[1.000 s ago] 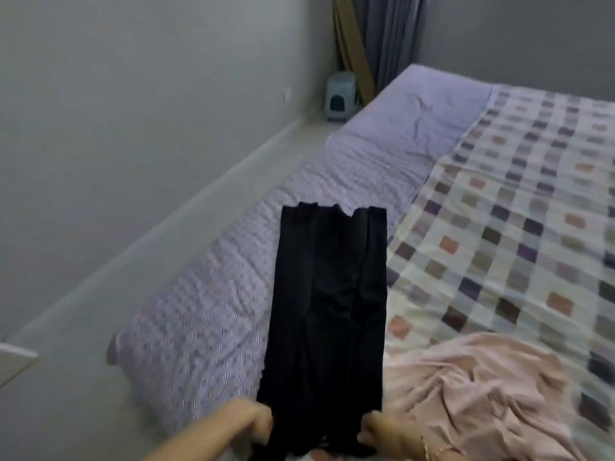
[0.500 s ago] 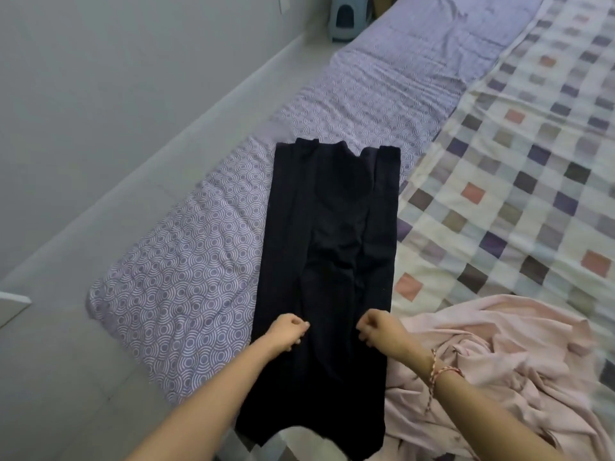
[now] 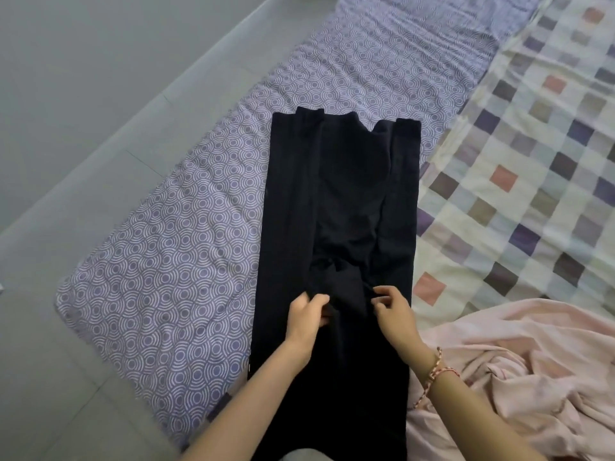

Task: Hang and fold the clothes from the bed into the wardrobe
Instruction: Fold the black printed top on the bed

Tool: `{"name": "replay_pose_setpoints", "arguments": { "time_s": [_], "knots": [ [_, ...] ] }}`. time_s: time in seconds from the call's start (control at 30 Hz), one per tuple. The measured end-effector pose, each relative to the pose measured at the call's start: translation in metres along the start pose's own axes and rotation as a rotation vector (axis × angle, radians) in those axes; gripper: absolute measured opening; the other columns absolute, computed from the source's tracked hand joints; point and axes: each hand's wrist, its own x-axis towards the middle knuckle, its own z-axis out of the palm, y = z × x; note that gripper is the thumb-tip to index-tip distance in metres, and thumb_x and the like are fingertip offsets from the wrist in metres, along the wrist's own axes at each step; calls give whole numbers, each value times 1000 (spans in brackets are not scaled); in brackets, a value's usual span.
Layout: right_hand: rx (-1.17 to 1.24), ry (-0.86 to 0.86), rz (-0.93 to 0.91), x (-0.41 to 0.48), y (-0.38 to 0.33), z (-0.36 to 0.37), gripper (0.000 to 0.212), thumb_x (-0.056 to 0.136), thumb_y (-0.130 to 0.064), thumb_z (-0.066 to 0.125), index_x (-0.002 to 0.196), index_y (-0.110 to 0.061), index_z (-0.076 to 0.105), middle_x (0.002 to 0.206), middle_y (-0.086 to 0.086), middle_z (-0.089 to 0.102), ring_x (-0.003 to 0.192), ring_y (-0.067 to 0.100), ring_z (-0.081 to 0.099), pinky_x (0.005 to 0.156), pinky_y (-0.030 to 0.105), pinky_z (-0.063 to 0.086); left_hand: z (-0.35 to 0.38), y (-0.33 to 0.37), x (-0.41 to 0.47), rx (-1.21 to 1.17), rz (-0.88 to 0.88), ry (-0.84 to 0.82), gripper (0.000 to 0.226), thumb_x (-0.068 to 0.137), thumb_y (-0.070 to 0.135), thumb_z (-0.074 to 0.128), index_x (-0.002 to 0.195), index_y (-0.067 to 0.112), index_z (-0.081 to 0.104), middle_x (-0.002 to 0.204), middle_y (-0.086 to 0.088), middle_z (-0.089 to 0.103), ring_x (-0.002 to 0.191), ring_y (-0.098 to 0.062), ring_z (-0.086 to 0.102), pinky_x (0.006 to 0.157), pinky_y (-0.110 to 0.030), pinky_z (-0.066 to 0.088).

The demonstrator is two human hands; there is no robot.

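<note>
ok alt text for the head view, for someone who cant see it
A left hand and a right hand pinch the middle of a long black garment spread flat on a purple sheet. A checked quilt lies to its right, with a crumpled pink garment nearer the camera.

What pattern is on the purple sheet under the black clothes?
White ringed circles on purple sheet, overlapping like scales; seen in the head view.

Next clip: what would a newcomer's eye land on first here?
A long black garment lies flat on the purple patterned sheet, mid-frame. The left hand and right hand both pinch its fabric near the middle. A crumpled pink garment sits lower right, on the checked quilt.
</note>
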Motion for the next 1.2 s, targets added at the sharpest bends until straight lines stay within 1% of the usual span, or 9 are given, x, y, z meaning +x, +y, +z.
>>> {"name": "replay_pose_setpoints", "arguments": {
  "time_s": [0.13, 0.27, 0.4, 0.6, 0.73, 0.83, 0.97, 1.07, 1.2],
  "knots": [
    [-105, -139, -162, -15, -4, 16, 30, 90, -4, 49, 116, -12, 61, 109, 0, 65, 108, 16, 58, 87, 20, 40, -48, -16, -11, -137, 33, 285, 21, 86, -4, 46, 80, 8, 61, 77, -5, 64, 75, -21, 58, 71, -35, 47],
    [-540, -274, -352, -29, 5, 35, 51, 94, -27, 52, 142, -20, 38, 149, 2, 35, 137, 20, 31, 111, 29, 23, -91, -40, 5, 310, 82, 474, 31, 83, -11, 44, 102, 9, 59, 100, -10, 62, 93, -27, 60, 82, -34, 46],
    [-660, -273, -416, -42, 14, 41, 62, 97, -30, 46, 150, -24, 13, 158, 3, 8, 145, 20, 11, 116, 28, 11, -91, -48, 15, 963, 580, 300, 32, 83, 9, 52, 112, 8, 65, 110, -7, 63, 106, -26, 56, 94, -26, 35],
    [-485, -207, -371, -52, 22, 35, 55, 95, -12, 48, 146, -16, 27, 155, 2, 23, 142, 16, 22, 114, 23, 16, -65, -41, 31, 1437, 535, 183, 51, 97, 39, 40, 143, 20, 30, 140, 6, 40, 128, -13, 33, 107, -30, 18],
    [-476, -229, -377, -54, 27, 27, 55, 93, -8, 49, 145, -14, 30, 153, 3, 27, 141, 15, 25, 113, 19, 17, -63, -35, 34, 1453, 543, 192, 44, 95, 37, 47, 135, 21, 40, 120, 4, 53, 115, -16, 43, 102, -30, 23],
    [-438, -217, -366, -58, 30, 25, 52, 93, -5, 48, 142, -13, 34, 153, 2, 27, 141, 15, 25, 112, 19, 17, -72, -34, 32, 1324, 534, 125, 18, 91, 31, 57, 102, 18, 61, 97, 1, 57, 100, -17, 48, 91, -27, 34],
    [-427, -115, -377, -64, 33, 26, 45, 92, -3, 47, 137, -12, 43, 148, 3, 33, 137, 17, 29, 111, 19, 19, -88, -27, 33, 1148, 487, -2, 14, 85, 19, 61, 73, 15, 53, 86, 2, 49, 82, -15, 47, 76, -29, 43],
    [-436, -97, -384, -67, 34, 28, 44, 92, -3, 48, 136, -11, 44, 146, 4, 35, 134, 17, 32, 109, 17, 20, -85, -22, 33, 959, 341, -21, 17, 88, 26, 60, 81, 16, 48, 85, 1, 51, 75, -16, 51, 68, -26, 41],
    [-484, -145, -374, -71, 37, 28, 48, 93, -8, 49, 140, -12, 37, 151, 4, 28, 139, 18, 27, 112, 21, 20, -76, -27, 33, 1098, 233, 15, 31, 88, 39, 60, 102, 14, 48, 84, 0, 57, 85, -20, 57, 78, -34, 46]
  ]
}}
